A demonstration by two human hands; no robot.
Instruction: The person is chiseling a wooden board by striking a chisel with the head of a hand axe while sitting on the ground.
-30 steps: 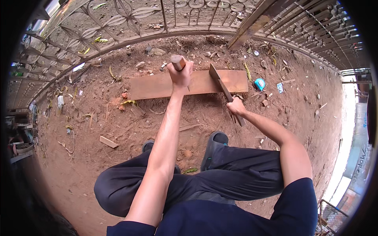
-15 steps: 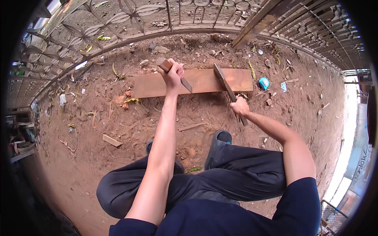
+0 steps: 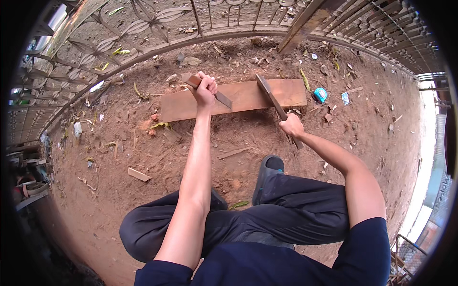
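Observation:
My left hand (image 3: 205, 90) is closed around the wooden handle of a chisel (image 3: 223, 100), held at a slant with its flat blade end at the middle of a long reddish-brown board (image 3: 248, 97) on the dirt. I cannot tell if the blade touches the wood. My right hand (image 3: 292, 125) grips a long, flat, dark bar (image 3: 271, 95), which reaches diagonally across the board's right part, its far end near the back edge. A teal tape measure (image 3: 320, 94) lies just right of the board.
An ornate metal fence (image 3: 152, 24) runs along the far side, with an upright post (image 3: 300, 28). Wood scraps (image 3: 139, 174), leaves and litter are scattered on the soil. My bent legs and sandals (image 3: 269, 174) are below the board. Clutter (image 3: 28, 186) stands at the left edge.
My left hand has tipped the chisel from nearly upright to a slant, its handle top moving left and down and the blade coming into view. My right hand still grips the bar, shifted only slightly.

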